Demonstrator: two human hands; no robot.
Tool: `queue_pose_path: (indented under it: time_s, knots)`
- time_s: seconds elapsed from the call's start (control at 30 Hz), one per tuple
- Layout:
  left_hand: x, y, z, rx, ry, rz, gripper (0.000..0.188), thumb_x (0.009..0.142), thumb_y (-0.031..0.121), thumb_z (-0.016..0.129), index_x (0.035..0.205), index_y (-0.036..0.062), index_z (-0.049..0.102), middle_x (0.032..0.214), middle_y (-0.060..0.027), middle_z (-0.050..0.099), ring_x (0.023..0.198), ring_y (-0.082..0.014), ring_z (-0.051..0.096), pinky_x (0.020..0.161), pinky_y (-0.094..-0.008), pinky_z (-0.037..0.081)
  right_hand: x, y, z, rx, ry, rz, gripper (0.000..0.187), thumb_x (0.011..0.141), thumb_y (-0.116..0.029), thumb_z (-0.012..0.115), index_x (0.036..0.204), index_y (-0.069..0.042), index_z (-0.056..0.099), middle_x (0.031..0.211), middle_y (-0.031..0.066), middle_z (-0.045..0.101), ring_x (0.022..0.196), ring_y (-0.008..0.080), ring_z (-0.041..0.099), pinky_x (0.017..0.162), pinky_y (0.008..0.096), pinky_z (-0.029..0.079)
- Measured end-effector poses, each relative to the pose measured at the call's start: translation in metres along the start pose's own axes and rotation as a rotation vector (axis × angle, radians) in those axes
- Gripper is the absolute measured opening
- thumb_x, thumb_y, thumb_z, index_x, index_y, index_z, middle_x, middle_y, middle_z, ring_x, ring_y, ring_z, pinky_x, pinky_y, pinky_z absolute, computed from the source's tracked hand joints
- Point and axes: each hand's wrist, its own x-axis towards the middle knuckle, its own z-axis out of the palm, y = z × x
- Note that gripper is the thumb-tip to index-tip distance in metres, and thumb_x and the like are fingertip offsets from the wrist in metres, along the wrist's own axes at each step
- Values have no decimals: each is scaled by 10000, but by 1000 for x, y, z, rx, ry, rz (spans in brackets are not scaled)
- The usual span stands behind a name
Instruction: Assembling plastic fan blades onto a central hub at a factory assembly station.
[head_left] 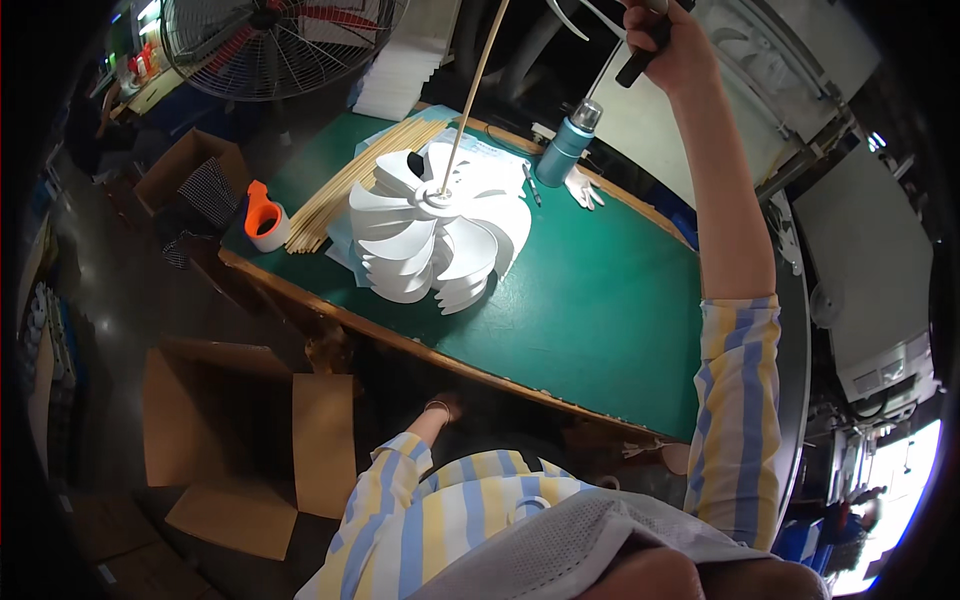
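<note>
A stack of white fan blades (440, 235) sits on the green tabletop, threaded on a tall thin wooden stick (474, 90) that rises out of the top of the picture. High at the upper edge, my right hand (665, 45) is closed around a black cylindrical thing (640, 62), whose kind I cannot make out. White curved pieces (572, 20) show beside that hand, partly cut off by the picture's edge. My left hand (447, 405) hangs low in front of the table's near edge, in shadow; its fingers are too dark to read.
Thin wooden sticks (350, 185) lie left of the blades, beside an orange tape dispenser (265, 218). A blue bottle (566, 150), a pen (531, 184) and a white glove (583, 188) are at the far side. An open cardboard box (220, 420) stands at lower left; a large fan (275, 45) is behind.
</note>
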Motion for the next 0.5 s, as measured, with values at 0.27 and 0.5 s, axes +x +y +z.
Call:
queue_pose_path:
  time_s: [0.27,0.5]
  knots:
    - [-3,-1,-2,-39,25,15,462,874,433,500,1134,92,670,1184,-188,619,1100,-352,593,946,-420,469,1,4,8,1,-12,27,314,978,-239,459,1005,45,591,917,142,682,616,122,602,365,195,330]
    - [1,-2,3,-47,29,-23,462,883,439,482,1136,100,669,1195,-183,614,1113,-345,586,950,-420,466,3,0,5,-14,-58,-8,341,989,-250,439,1024,57,584,938,148,674,627,123,596,368,198,329]
